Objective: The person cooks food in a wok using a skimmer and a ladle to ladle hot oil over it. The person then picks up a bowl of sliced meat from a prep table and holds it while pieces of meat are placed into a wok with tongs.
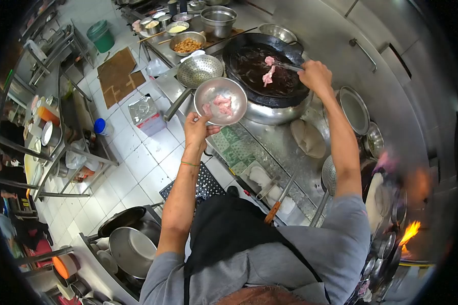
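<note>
My left hand (pixel 197 129) is closed on the rim of a steel bowl (pixel 238 109) with pale pink raw meat (pixel 222 104) inside. Over the black wok (pixel 244 56), my right hand (pixel 315 77) grips metal tongs (pixel 288 66). Two joined-looking pieces of pink meat (pixel 268 76) are at the tongs' tips, above dark liquid; whether they touch it I cannot tell. Just behind the bowl lies a perforated ladle (pixel 199 70), its handle pointing toward the lower left.
Flames (pixel 410 233) rise at the lower right. A wooden-handled tool (pixel 280 201) and another perforated ladle (pixel 329 175) lie across the counter near me. At the back stand a bowl of brown pieces (pixel 187 44) and a steel pot (pixel 219 21). A tin (pixel 147 114) sits on the floor.
</note>
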Demonstrator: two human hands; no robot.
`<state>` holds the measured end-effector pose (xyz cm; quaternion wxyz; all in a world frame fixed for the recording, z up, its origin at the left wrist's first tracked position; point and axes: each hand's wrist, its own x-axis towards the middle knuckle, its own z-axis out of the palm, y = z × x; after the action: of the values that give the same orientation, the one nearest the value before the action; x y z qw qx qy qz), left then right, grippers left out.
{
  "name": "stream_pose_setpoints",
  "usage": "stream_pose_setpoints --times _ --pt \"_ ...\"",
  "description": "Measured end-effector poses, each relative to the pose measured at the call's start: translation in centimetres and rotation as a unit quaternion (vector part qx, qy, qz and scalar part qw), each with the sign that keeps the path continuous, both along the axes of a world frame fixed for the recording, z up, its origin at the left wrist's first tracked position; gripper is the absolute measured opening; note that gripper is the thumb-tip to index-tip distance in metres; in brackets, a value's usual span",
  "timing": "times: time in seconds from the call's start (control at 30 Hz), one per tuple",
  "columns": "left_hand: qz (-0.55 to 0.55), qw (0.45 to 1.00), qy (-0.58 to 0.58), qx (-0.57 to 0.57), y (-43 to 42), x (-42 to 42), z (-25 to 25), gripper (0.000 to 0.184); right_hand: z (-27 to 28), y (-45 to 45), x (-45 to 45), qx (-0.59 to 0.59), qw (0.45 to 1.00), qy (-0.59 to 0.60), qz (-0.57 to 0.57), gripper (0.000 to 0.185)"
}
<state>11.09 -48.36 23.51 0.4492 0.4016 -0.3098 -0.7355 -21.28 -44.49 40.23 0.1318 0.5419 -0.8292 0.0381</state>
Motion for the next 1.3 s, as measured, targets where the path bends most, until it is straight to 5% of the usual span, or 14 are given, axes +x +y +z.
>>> stream_pose_setpoints --times 0.1,0.23,0.3,0.43,0.7,0.8,1.13,1.3 --pt "0.002 1.000 0.007 -0.003 0.1 0.1 -0.1 0.019 -4.2 -3.4 -5.5 0.033 0.997 0.006 -0.063 0.031" --pt "0.024 1.000 0.012 -0.004 0.5 0.2 0.8 0.018 -2.7 -2.8 -5.0 -0.019 0.992 -0.015 -0.121 0.035" --pt "0.019 1.000 0.007 -0.008 0.5 0.5 1.3 0.019 0.4 0.0 -1.6 -0.086 0.994 -0.048 -0.042 0.032" --pt "0.005 0.999 0.011 -0.043 0.6 -0.8 2.8 0.018 3.3 5.6 6.0 -0.008 0.986 -0.042 0.159 0.028" --pt "-0.015 0.996 0.006 -0.089 1.2 -3.4 4.1 0.014 0.1 5.9 8.0 0.058 0.980 -0.001 0.191 0.021" --pt "0.000 0.997 -0.020 -0.079 0.6 -3.1 1.6 0.017 1.1 6.9 7.0 -0.027 0.991 -0.043 0.127 0.022" --pt "0.027 0.999 -0.008 -0.017 1.0 -0.9 -1.5 0.025 -5.3 1.3 -1.7 0.022 0.994 -0.015 -0.104 0.025" --pt "-0.009 0.998 -0.037 -0.049 1.6 -1.1 0.6 0.018 -1.7 6.6 4.9 -0.081 0.981 -0.103 0.144 0.024"
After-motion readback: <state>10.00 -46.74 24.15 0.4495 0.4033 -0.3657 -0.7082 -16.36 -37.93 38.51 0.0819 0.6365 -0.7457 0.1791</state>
